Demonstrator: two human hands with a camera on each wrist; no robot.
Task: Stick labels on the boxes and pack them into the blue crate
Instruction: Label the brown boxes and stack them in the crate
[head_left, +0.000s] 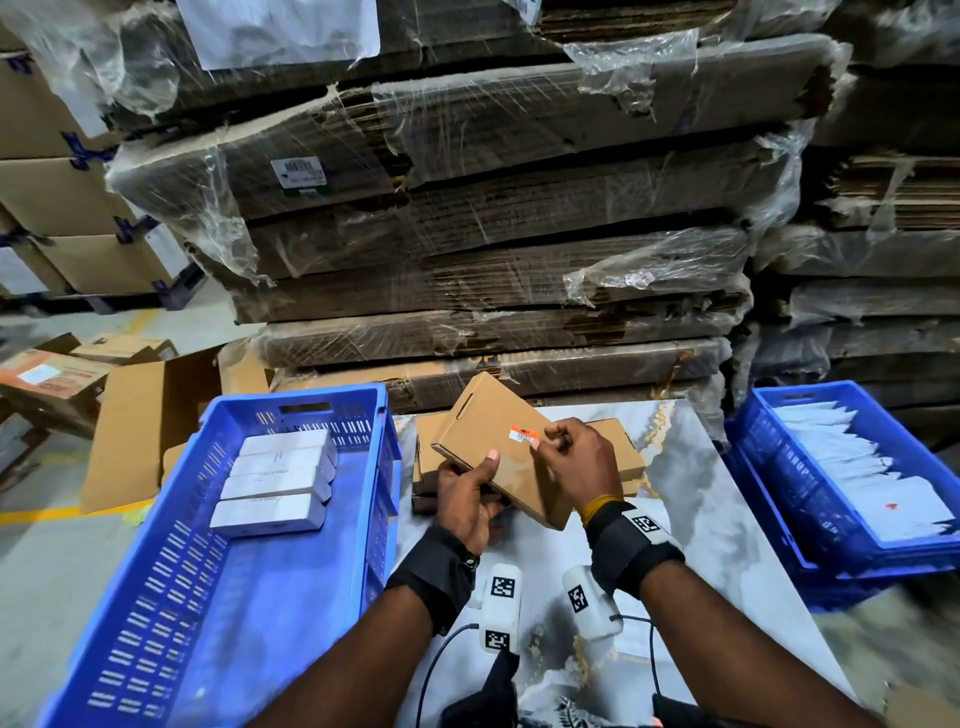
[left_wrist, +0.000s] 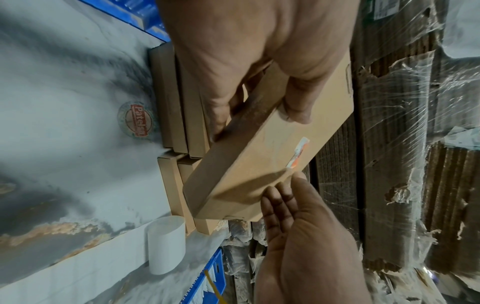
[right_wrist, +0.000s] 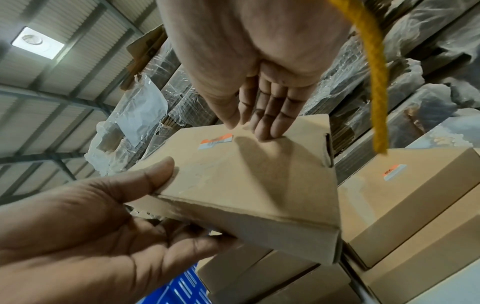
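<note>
While the flat brown cardboard box (head_left: 498, 447) is held tilted above the marble-patterned tabletop (head_left: 691, 499), the person's left hand (head_left: 465, 501) grips its near long edge, thumb on the top face and fingers curled under the bottom. The right hand (head_left: 579, 462) is at the box's upper face, fingers fairly straight, with the fingertips (right_wrist: 267, 131) resting on the cardboard just beside a small orange-and-white label (head_left: 523, 435) stuck there; I cannot tell whether the thumb touches the label's end. From the left wrist view one end of that label looks slightly lifted off the cardboard.

Under and behind the held box sits a low stack of similar brown cardboard boxes (head_left: 618, 441) on the tabletop, and the right wrist view shows one of them already carrying an orange-and-white sticker (right_wrist: 393, 171). To the person's left stands the large blue slatted plastic crate (head_left: 171, 597), with a few white rectangular boxes (head_left: 275, 483) lined up side by side at its far end. On the right edge of the table a smaller blue plastic crate (head_left: 769, 499) holds white paper sheets (head_left: 857, 467). A white roll of label backing (left_wrist: 166, 244) lies on the table near the stack. Shrink-wrapped bundles of flattened corrugated cardboard (head_left: 493, 218) are piled high behind the table.
</note>
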